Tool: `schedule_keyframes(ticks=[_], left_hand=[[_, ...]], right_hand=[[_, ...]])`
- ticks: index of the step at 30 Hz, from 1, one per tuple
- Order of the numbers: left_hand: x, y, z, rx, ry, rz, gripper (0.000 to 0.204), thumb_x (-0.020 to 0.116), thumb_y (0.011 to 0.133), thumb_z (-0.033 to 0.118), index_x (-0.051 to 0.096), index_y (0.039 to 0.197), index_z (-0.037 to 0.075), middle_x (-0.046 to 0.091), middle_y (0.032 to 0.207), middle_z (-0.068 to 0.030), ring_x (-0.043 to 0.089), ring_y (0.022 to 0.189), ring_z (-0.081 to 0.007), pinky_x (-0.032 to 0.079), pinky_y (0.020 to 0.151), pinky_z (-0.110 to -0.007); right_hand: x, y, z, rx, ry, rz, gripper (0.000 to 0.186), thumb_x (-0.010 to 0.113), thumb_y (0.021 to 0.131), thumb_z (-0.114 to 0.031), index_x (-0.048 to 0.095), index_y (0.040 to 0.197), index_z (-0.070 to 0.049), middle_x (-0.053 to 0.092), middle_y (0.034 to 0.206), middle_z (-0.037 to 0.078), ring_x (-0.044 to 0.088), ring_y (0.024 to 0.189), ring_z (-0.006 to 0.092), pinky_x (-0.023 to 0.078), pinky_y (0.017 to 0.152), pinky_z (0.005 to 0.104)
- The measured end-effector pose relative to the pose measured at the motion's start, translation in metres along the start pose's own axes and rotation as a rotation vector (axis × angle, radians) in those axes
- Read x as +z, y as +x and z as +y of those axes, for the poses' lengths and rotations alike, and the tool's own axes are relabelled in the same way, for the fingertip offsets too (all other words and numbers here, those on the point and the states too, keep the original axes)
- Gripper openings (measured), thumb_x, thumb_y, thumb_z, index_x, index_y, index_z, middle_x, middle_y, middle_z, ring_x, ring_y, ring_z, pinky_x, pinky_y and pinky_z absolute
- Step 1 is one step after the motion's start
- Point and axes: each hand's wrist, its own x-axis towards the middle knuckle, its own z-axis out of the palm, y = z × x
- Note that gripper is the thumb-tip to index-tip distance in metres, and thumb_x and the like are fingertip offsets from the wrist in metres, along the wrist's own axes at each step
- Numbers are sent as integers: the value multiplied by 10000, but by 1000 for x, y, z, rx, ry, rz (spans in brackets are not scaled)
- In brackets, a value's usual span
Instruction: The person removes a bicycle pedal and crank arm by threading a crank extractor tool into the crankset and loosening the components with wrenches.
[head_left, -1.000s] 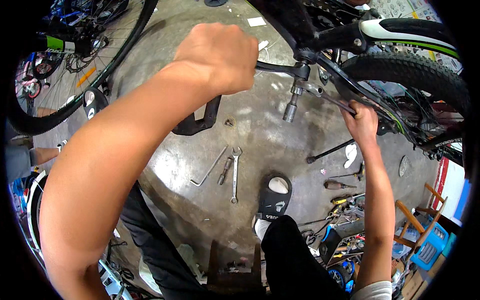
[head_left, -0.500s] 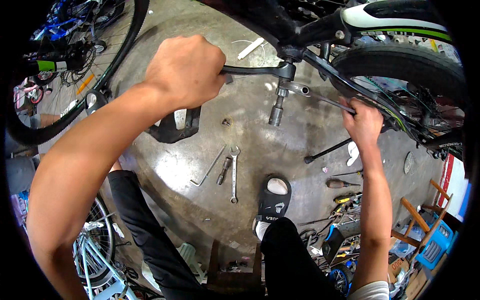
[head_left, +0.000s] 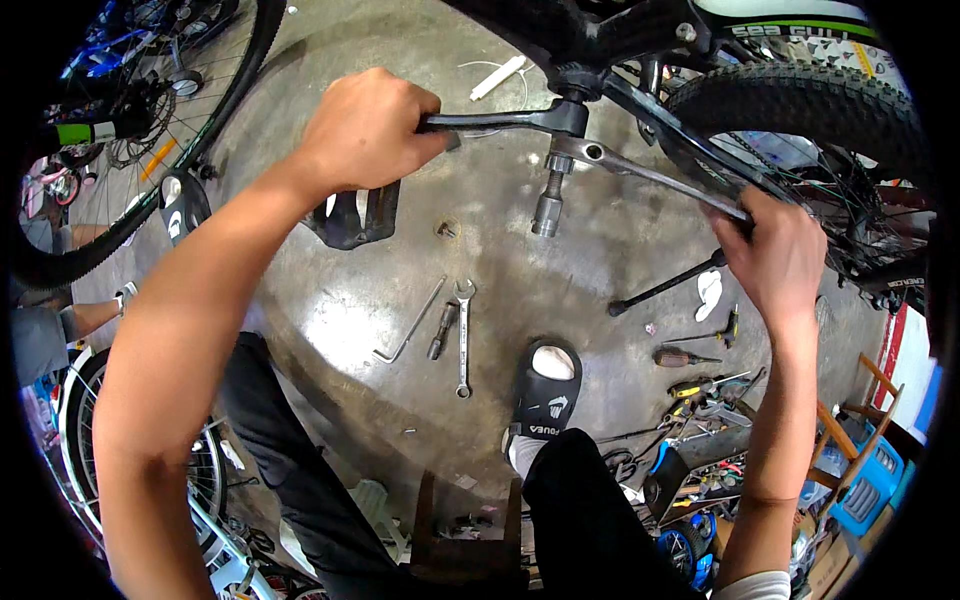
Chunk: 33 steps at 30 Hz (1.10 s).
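Observation:
My left hand (head_left: 370, 130) is closed around the end of a black crank arm (head_left: 500, 119) on the upturned-angled bicycle frame (head_left: 575, 45), with a pedal (head_left: 378, 215) below the fingers. A silver cylindrical puller tool (head_left: 548, 205) hangs from the crank's hub. A long silver wrench (head_left: 660, 175) sits on that tool, its handle running down to the right into my closed right hand (head_left: 775, 255), beside the rear wheel. On the floor below lie a combination wrench (head_left: 463, 340), a hex key (head_left: 408, 337) and a dark cylindrical tool (head_left: 441, 331).
Another bicycle wheel (head_left: 255, 60) stands at upper left, near another person's leg (head_left: 95, 318). A kickstand (head_left: 665, 282) slants beside my right arm. Loose tools (head_left: 700, 400) crowd the lower right, near a wooden-and-blue chair (head_left: 862, 485). My sandalled foot (head_left: 545, 395) rests on the floor.
Both hands keep their grips. My right hand has moved rightward with the wrench handle. My left hand sits further left in the picture, as does the bicycle's hub, the view having shifted.

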Motion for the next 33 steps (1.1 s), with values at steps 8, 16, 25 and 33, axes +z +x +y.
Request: schedule_keyframes(ticks=[8, 16, 25, 33], left_hand=[[5, 2, 11, -127, 97, -41, 237, 702, 775, 294, 707, 740, 59, 653, 653, -169, 653, 683, -392, 534, 660, -478], [1, 0, 13, -171, 85, -44, 242, 698, 769, 307, 726, 740, 68, 668, 686, -177, 667, 716, -392, 546, 693, -481], [-5, 4, 16, -216, 124, -121, 269, 684, 800, 331, 776, 857, 84, 723, 842, -191, 701, 849, -388, 564, 786, -468], [0, 3, 12, -188, 126, -105, 245, 666, 791, 291, 763, 854, 75, 706, 795, -178, 687, 796, -381, 555, 759, -470]], right_hand=[[-11, -2, 18, 10, 502, -128, 353, 629, 948, -336, 585, 1057, -4, 627, 995, 205, 620, 931, 366, 467, 782, 435], [-8, 14, 31, 57, 366, -307, 584, 507, 1014, -446, 554, 1324, 47, 557, 1314, 271, 514, 1253, 425, 389, 1063, 450], [4, 52, 39, 288, 416, -640, 940, 402, 905, -787, 676, 1182, 69, 691, 1113, 283, 635, 1128, 409, 448, 989, 424], [6, 55, 40, 224, 435, -726, 970, 547, 850, -773, 623, 1278, 94, 675, 1183, 265, 671, 1061, 332, 483, 964, 383]])
